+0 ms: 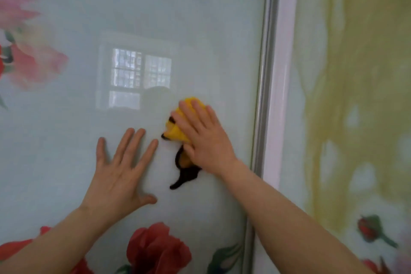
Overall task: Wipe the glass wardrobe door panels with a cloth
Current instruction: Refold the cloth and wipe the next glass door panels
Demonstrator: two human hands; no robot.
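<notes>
A pale green glass wardrobe door panel (155, 18) printed with red and pink flowers fills most of the view. My right hand (203, 135) presses a yellow cloth with black edging (175, 131) flat against the glass, near the panel's right edge. A black part of the cloth hangs below the palm. My left hand (121, 171) lies flat on the glass to the left of the cloth, fingers spread, holding nothing.
A vertical metal and white frame strip (270, 73) borders the panel on the right. Beyond it is a second glass panel (355, 95) with yellow-green print and a red rosebud low down. A window is reflected in the left panel.
</notes>
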